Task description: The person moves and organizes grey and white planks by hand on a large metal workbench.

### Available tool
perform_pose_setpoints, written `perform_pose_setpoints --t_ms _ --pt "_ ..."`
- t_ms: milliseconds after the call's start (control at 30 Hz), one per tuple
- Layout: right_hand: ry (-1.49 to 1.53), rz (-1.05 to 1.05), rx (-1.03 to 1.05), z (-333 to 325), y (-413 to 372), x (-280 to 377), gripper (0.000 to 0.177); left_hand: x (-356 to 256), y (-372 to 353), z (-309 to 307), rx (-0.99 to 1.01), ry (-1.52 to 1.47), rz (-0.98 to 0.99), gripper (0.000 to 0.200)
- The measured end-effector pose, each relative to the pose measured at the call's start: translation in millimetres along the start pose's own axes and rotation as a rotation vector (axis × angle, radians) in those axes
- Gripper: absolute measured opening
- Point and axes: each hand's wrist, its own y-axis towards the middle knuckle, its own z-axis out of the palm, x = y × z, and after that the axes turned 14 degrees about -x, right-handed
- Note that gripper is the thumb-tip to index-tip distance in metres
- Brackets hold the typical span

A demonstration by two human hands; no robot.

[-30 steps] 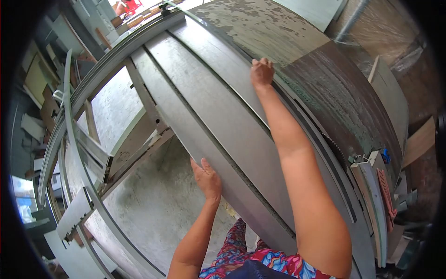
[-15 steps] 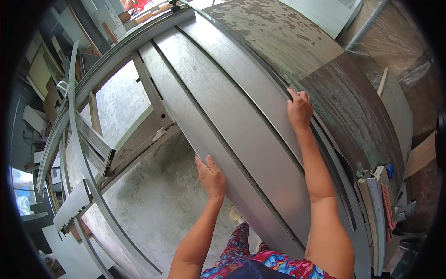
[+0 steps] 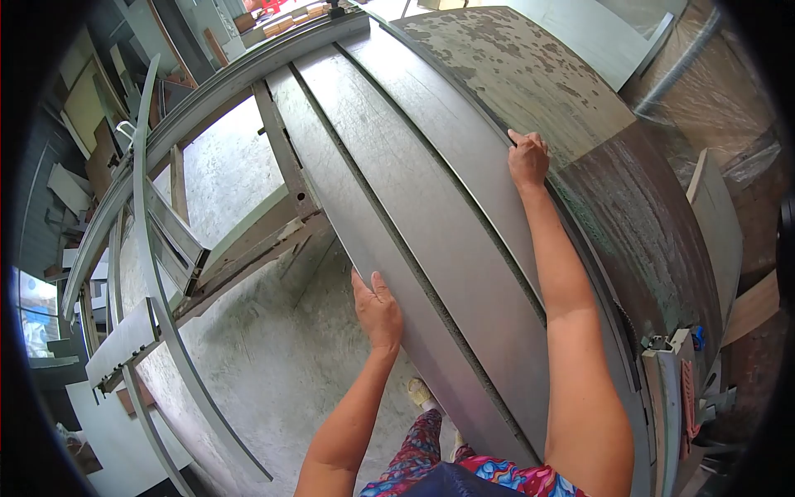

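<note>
The slotted table is silvery grey; the clothing swirls blue, red and pink.

Bright multicolored swirl-patterned clothing

Soft, bright daylight seems to enter from the top of the view and through a blown-out opening at the far left, laying a pale sheen along the metal tabletop and a whiter glare on the floor seen through the frame, with a diffuse dark shadow just below it. The right side is dimmer, apart from glints on the plastic sheeting. The wide lens bows the long edges into arcs (black vignetting swallows the corners), and the centre looks fairly sharp while small background details turn soft
</note>
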Motion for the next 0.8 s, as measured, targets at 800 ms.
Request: perform_pose_setpoints --t_ms 800 --pt "-0.019 0.13 0.047 -2 -3 34 0.018 -5 51 6 -0.021 0.101 0.002 0.052"
